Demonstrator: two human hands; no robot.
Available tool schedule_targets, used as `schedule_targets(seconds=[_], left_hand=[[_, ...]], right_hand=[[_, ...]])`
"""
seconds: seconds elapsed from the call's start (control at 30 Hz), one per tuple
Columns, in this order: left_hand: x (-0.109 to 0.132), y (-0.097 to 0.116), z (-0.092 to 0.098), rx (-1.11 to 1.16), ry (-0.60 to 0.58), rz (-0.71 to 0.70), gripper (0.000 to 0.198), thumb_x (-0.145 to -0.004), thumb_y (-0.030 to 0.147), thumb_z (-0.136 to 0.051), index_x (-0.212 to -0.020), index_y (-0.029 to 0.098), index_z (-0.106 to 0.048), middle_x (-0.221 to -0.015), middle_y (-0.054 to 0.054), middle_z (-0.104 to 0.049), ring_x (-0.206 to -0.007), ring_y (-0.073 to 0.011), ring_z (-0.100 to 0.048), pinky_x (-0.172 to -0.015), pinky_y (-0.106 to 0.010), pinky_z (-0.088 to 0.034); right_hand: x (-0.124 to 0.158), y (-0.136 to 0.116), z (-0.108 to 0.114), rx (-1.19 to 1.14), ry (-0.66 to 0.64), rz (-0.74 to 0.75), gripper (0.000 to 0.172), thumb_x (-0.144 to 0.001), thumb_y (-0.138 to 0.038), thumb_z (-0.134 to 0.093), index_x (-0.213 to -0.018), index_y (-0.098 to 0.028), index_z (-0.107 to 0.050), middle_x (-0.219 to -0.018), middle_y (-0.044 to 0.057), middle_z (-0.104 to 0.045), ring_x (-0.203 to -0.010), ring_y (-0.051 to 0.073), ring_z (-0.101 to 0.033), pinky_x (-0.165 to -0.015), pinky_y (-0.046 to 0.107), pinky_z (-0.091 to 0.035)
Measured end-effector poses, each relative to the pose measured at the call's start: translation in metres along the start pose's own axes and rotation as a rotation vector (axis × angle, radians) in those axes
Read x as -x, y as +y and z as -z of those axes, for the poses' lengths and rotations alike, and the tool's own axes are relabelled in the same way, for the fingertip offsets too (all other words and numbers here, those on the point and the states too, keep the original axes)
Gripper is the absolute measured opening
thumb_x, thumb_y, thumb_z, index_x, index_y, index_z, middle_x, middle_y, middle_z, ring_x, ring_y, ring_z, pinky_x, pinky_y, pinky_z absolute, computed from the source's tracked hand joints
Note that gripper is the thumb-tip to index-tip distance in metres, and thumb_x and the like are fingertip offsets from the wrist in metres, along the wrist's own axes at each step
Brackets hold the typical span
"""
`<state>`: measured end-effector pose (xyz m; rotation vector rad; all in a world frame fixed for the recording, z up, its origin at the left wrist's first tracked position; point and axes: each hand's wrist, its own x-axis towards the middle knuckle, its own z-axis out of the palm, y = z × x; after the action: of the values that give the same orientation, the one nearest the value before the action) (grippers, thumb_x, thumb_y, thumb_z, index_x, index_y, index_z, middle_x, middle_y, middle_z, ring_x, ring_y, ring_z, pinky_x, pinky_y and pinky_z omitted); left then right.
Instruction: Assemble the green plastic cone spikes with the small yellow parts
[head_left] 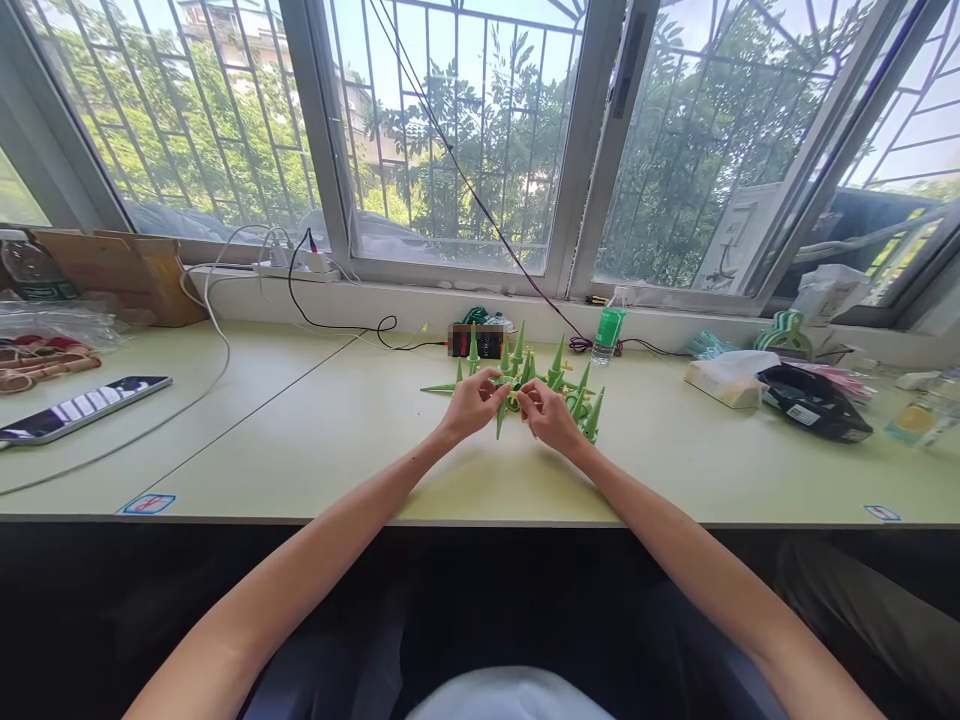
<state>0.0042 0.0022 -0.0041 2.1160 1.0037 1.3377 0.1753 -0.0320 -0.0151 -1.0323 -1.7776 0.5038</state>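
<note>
Several green plastic spikes (556,362) with small yellow fittings, much like plant-watering spikes, are grouped on the table in front of me. Some stand point up, and others lie on their sides. My left hand (474,402) is at the near left of the group, thumb and fingers pinched together. Close by on its right, my right hand (549,412) is pinched too, its fingertips almost meeting the left ones. A small dark and greenish bit shows between the fingertips, too small to name. The hands hide part of the group behind them.
Behind the spikes are a dark box (491,345) with a cable and a green-labelled bottle (609,330). Right: a tissue pack (731,380) and black pouch (814,402). Left: a phone (90,408), white cable (217,370) and cardboard box (150,280). The table's front edge (495,522) is near me.
</note>
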Motion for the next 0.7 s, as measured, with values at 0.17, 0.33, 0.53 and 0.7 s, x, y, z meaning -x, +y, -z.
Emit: schedule_targets(seconds=[0.17,0.33,0.53,0.7], left_hand=[[0.0014,0.003,0.0014,-0.02,-0.078,0.021,0.053,-0.073,0.05,-0.069,-0.112,0.018,-0.057,-0.079,0.0,-0.059,-0.048,-0.0072,-0.048,-0.048,-0.021,-0.039],[0.0027,0.0031,0.0025,-0.021,-0.12,0.019,0.054,-0.074,0.047,-0.068,-0.118,0.018,-0.054,-0.084,0.0,-0.056,-0.049,-0.0063,-0.048,-0.05,-0.021,-0.041],[0.0038,0.005,0.0025,-0.021,-0.134,-0.004,0.053,-0.076,0.045,-0.067,-0.12,0.018,-0.053,-0.085,-0.001,-0.055,-0.049,-0.0059,-0.049,-0.05,-0.021,-0.041],[0.0034,0.0034,0.0011,-0.029,-0.122,-0.022,0.053,-0.077,0.045,-0.066,-0.12,0.018,-0.053,-0.086,-0.001,-0.056,-0.049,-0.0057,-0.049,-0.049,-0.021,-0.041]], right_hand=[[0.0003,0.0016,0.0008,0.009,0.013,0.005,0.027,-0.094,-0.044,-0.043,-0.078,-0.022,-0.045,-0.059,-0.003,-0.052,-0.046,0.012,-0.046,-0.049,0.024,-0.036],[-0.0005,0.0048,0.0009,0.044,0.017,0.001,0.029,-0.095,-0.041,-0.04,-0.075,-0.021,-0.044,-0.055,-0.004,-0.045,-0.046,0.011,-0.04,-0.05,0.024,-0.031],[-0.0025,0.0083,0.0006,0.119,0.042,0.032,0.034,-0.095,-0.039,-0.039,-0.067,-0.02,-0.038,-0.057,-0.004,-0.043,-0.051,0.01,-0.037,-0.053,0.024,-0.028],[-0.0031,0.0089,0.0005,0.134,0.046,0.037,0.037,-0.096,-0.039,-0.037,-0.065,-0.02,-0.037,-0.057,-0.003,-0.044,-0.052,0.011,-0.038,-0.054,0.025,-0.028]])
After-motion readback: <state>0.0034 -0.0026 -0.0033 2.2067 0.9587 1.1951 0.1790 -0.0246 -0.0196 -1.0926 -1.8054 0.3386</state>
